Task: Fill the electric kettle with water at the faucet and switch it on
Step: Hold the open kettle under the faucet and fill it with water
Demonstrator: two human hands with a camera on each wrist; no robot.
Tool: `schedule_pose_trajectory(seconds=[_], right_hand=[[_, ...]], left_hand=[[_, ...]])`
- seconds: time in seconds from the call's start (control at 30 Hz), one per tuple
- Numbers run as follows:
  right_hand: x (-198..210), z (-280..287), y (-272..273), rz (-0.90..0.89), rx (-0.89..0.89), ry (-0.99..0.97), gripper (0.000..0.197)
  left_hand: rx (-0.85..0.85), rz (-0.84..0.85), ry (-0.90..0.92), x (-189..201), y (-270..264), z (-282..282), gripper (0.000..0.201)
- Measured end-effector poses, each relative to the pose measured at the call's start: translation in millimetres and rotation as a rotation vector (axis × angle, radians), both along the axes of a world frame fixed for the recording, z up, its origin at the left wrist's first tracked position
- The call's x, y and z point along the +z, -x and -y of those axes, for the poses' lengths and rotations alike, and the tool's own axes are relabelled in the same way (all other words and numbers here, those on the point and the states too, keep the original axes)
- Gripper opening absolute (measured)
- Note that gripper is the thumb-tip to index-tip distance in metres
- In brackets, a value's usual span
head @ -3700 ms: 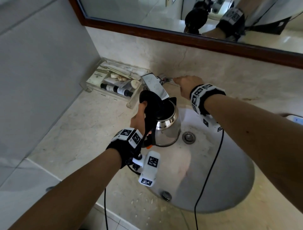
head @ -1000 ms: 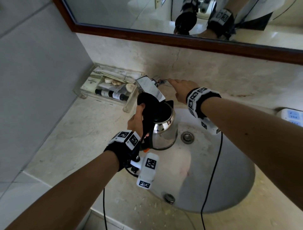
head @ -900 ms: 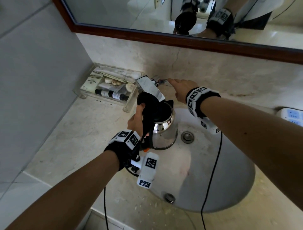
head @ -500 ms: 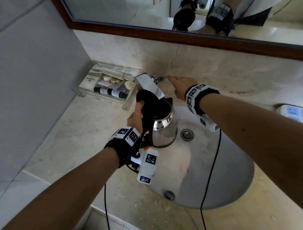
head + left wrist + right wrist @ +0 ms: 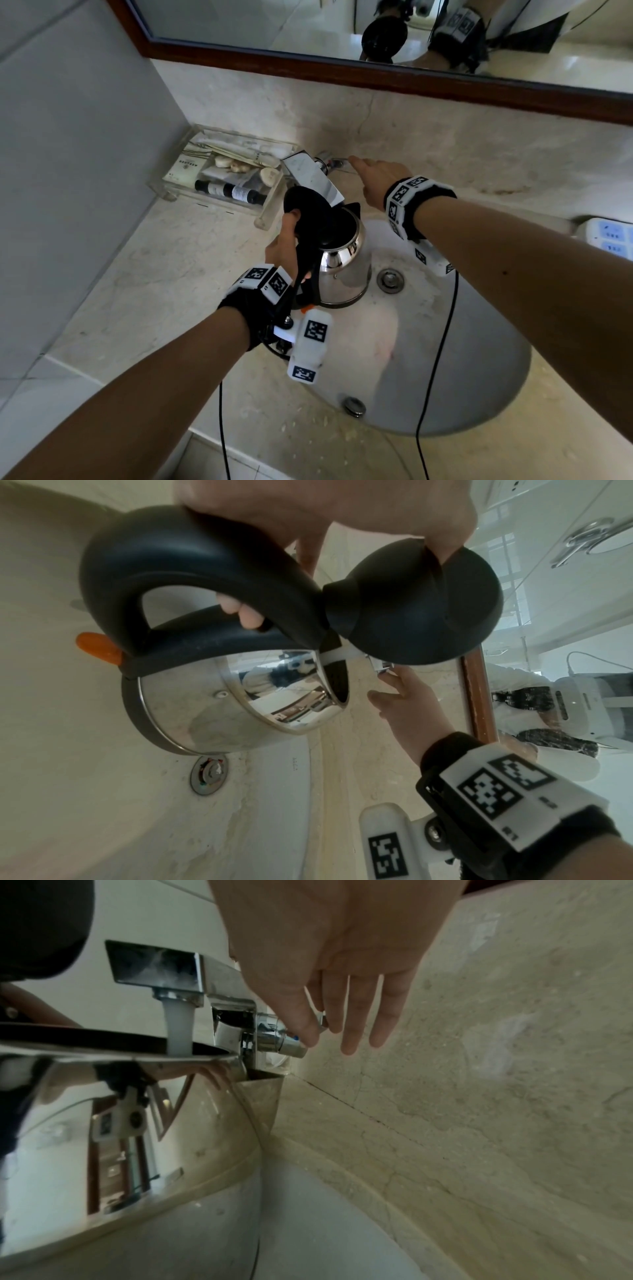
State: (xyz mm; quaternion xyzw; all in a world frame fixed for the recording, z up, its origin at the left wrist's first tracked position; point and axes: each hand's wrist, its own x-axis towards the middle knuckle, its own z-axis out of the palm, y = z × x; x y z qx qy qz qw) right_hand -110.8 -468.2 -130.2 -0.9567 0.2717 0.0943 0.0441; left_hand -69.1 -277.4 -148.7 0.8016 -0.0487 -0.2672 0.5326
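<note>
A steel kettle (image 5: 342,274) with a black handle hangs over the sink, right under the chrome faucet (image 5: 311,174). My left hand (image 5: 284,240) grips the handle, and its thumb holds the black lid (image 5: 305,205) tipped open. In the right wrist view a stream of water (image 5: 178,1026) falls from the faucet (image 5: 154,961) into the kettle (image 5: 103,1096). My right hand (image 5: 376,181) reaches to the faucet lever (image 5: 281,1039). Its thumb and forefinger tips touch the lever and the other fingers are straight. An orange switch (image 5: 97,647) sits at the foot of the handle.
A clear tray (image 5: 171,192) of toiletries stands left of the faucet by the grey wall. The sink (image 5: 479,359) has a drain (image 5: 389,280) beside the kettle. A white power strip (image 5: 606,234) lies at the right edge. A mirror (image 5: 239,20) hangs above.
Hardly anything has moved. The kettle stays under the spout in my left hand, and my right hand stays at the lever.
</note>
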Motion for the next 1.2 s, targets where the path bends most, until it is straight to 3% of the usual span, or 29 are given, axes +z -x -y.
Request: schedule_pose_trajectory(seconds=[0.1, 0.23, 0.43, 0.7, 0.83, 1.07, 1.17, 1.2], right_hand=[[0.7, 0.2, -0.7, -0.003, -0.007, 0.002, 0.067], [0.6, -1.3, -1.1, -0.002, -0.004, 0.019, 0.065], [-0.4, -2.2, -1.7, 0.007, -0.009, 0.022, 0.064], [-1.0, -3.6, -2.3, 0.013, -0.025, 0.019, 0.066], [-0.5, -4.7, -3.0, 0.004, -0.027, 0.018, 0.067], [3.7, -3.8, -3.1, -0.025, -0.018, 0.006, 0.070], [6.9, -3.3, -3.5, -0.034, -0.008, 0.010, 0.067], [7.5, -3.4, -3.8, -0.034, -0.008, 0.009, 0.066]], left_hand=[[-0.028, -0.078, 0.020, -2.5, -2.3, 1.6, 0.018], [0.139, -0.243, 0.036, -1.8, -4.9, 3.4, 0.036], [0.170, -0.242, 0.064, -1.9, -3.0, 4.8, 0.033], [0.153, -0.320, 0.108, -3.1, -6.5, 4.4, 0.055], [0.197, -0.308, 0.102, -4.5, -7.3, 4.1, 0.045], [0.086, -0.164, 0.053, 0.0, -4.8, 3.5, 0.018], [0.024, -0.277, 0.115, 4.1, -4.2, 3.6, 0.046], [0.049, -0.286, 0.127, 6.0, -4.2, 3.8, 0.041]])
